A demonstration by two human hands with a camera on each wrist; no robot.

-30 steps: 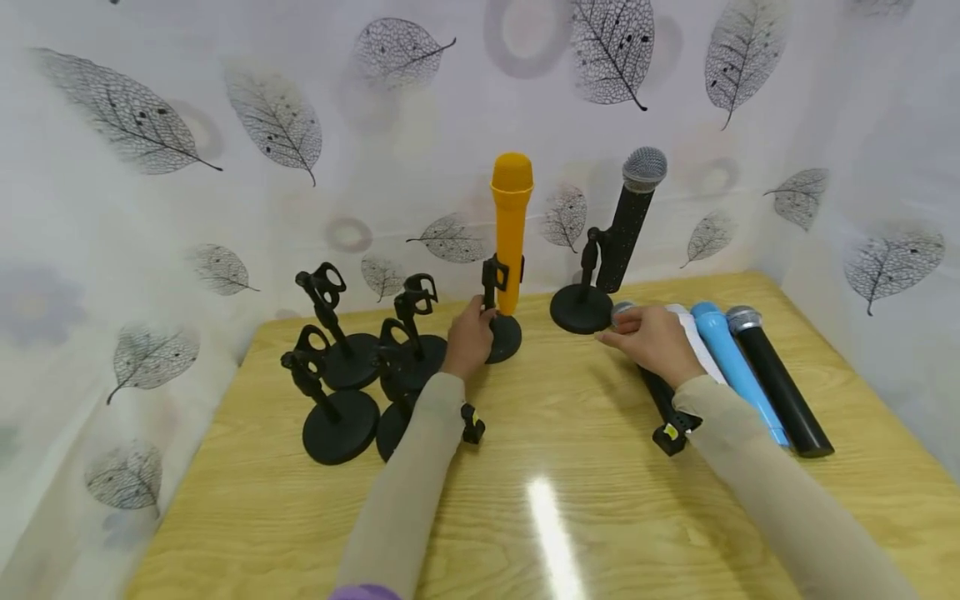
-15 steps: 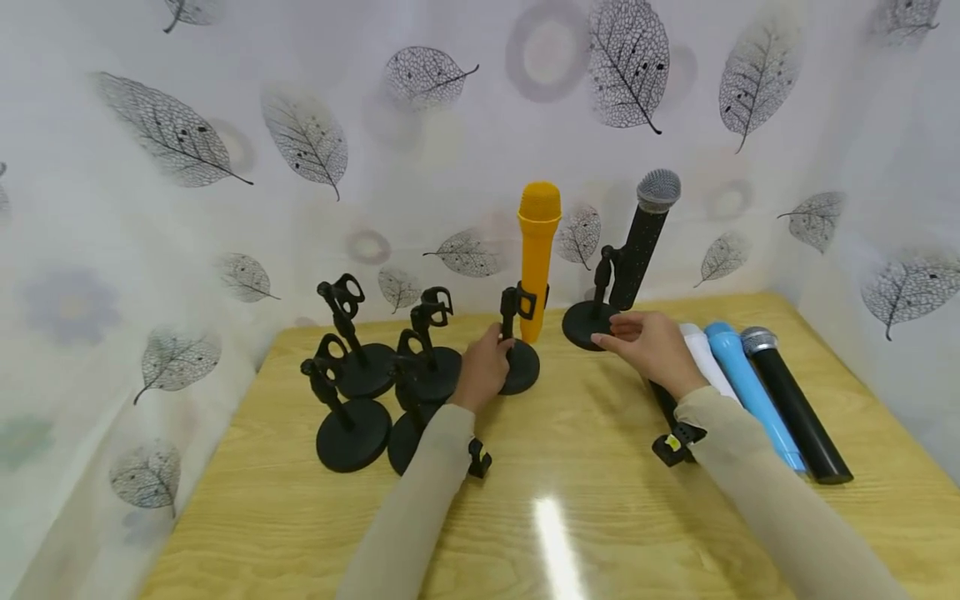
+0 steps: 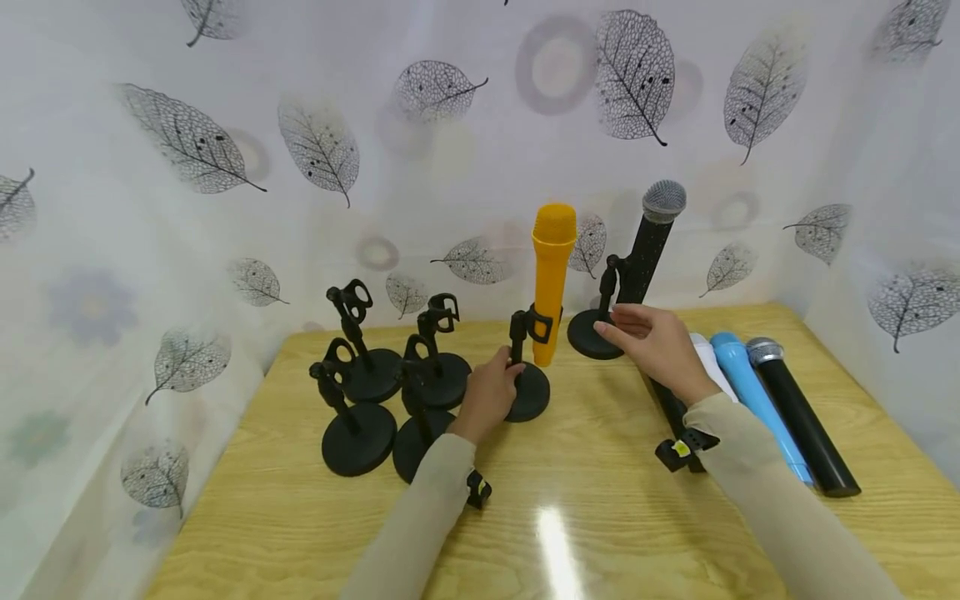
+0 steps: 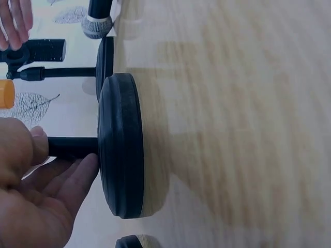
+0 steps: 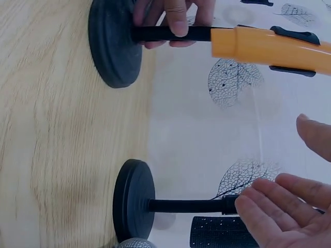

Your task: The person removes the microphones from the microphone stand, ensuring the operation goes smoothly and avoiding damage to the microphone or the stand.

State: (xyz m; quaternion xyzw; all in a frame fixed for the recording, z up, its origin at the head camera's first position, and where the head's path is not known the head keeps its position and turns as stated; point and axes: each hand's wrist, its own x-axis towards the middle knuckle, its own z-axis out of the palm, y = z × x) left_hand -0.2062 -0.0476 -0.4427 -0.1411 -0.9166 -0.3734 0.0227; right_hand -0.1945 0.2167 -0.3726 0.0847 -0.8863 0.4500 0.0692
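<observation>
My left hand (image 3: 489, 396) grips the post (image 4: 72, 147) of a black desk stand, just above its round base (image 3: 531, 392). A yellow microphone (image 3: 552, 275) sits upright in that stand's clip. My right hand (image 3: 660, 350) is held with fingers extended beside a second stand (image 3: 592, 335), whose clip carries a tilted black microphone (image 3: 647, 250) with a silver head. In the right wrist view the fingertips (image 5: 248, 201) overlap this stand's upper post; whether they touch it I cannot tell. Nothing is held in that hand.
Several microphone stands with bare clips (image 3: 360, 437) cluster at the left. On the right lie a white microphone (image 3: 708, 360), a blue one (image 3: 757, 400) and a black one (image 3: 806, 425). Another black microphone (image 3: 667, 404) lies partly under my right wrist. Patterned fabric hangs behind the table (image 3: 585, 533).
The stand with the yellow microphone has come nearer to me, drawn by my left hand. My right hand has moved a little forward along the second stand. The head view has shifted slightly.
</observation>
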